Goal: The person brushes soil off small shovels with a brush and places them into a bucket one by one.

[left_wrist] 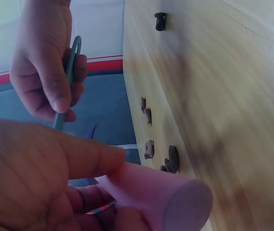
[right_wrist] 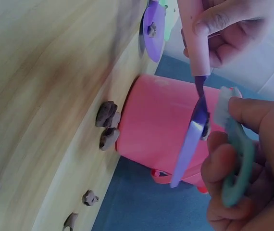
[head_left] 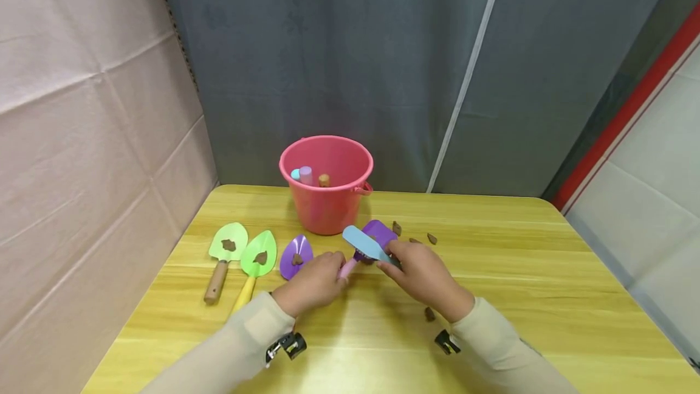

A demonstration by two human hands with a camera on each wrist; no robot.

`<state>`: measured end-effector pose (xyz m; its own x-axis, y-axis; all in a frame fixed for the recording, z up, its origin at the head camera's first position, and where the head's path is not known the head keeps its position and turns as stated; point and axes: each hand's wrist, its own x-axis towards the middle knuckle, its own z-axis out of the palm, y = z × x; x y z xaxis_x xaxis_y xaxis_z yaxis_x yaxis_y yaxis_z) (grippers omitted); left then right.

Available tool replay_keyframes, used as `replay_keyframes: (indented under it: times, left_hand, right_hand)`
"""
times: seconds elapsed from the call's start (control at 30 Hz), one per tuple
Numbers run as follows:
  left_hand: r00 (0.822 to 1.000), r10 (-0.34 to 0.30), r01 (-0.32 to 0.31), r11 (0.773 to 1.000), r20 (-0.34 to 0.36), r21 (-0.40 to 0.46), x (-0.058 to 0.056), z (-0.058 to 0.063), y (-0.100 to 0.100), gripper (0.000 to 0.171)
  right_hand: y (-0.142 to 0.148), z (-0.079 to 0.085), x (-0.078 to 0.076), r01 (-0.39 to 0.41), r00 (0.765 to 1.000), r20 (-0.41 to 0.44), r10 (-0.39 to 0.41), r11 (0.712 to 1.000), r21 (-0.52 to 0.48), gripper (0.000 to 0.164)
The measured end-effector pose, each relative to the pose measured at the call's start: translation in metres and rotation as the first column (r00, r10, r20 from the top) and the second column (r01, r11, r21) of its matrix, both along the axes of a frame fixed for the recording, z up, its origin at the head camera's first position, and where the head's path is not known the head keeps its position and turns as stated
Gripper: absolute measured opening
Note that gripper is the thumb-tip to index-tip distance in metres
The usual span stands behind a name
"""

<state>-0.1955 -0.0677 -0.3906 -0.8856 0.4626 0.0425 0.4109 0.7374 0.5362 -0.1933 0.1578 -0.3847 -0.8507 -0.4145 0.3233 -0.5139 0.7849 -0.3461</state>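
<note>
My left hand (head_left: 314, 281) grips the pink handle (left_wrist: 151, 192) of a trowel whose square purple blade (head_left: 380, 231) is raised above the table. In the right wrist view, a brown lump (right_wrist: 205, 129) shows against that blade, partly hidden. My right hand (head_left: 423, 275) holds a light blue tool (head_left: 362, 241) with a flat, round-ended front; its teal handle (right_wrist: 245, 159) has a loop. This tool lies across the purple trowel in the head view; whether they touch, I cannot tell. Left of my hands lies a purple leaf-shaped trowel (head_left: 288, 260) bearing a brown lump.
A pink bucket (head_left: 322, 211) with several handles inside stands at the back. Further left lie a green trowel with a yellow handle (head_left: 244, 292) and a pale green trowel with a wooden handle (head_left: 217, 281), each bearing a lump. Loose brown lumps (head_left: 430, 314) are scattered at right.
</note>
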Motion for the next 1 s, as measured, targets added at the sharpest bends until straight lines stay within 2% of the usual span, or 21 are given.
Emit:
replay_keyframes:
  times: [0.2, 0.4, 0.77, 1.0]
  left_hand:
    - [1.0, 0.0, 0.001, 1.0, 0.025, -0.013, 0.003, 0.002, 0.0, 0.011]
    - [0.999, 0.002, -0.002, 1.0, 0.037, -0.011, 0.005, 0.001, -0.001, 0.01]
    - [1.0, 0.009, -0.009, 1.0, 0.023, 0.008, 0.005, 0.0, 0.0, 0.012]
    - [0.999, 0.013, -0.013, 1.0, 0.037, 0.002, 0.004, -0.001, -0.001, 0.011]
  right_hand:
    - [0.004, -0.004, -0.003, 0.021, 1.0, 0.022, -0.022, 1.0, 0.013, 0.026]
    - [0.008, -0.01, -0.006, 0.01, 0.999, 0.037, -0.01, 1.0, -0.013, 0.025]
    - [0.014, -0.015, -0.01, 0.015, 0.999, 0.033, -0.014, 0.999, -0.028, 0.028]
    - [0.019, -0.015, -0.01, 0.032, 0.997, 0.065, -0.03, 0.999, -0.032, 0.022]
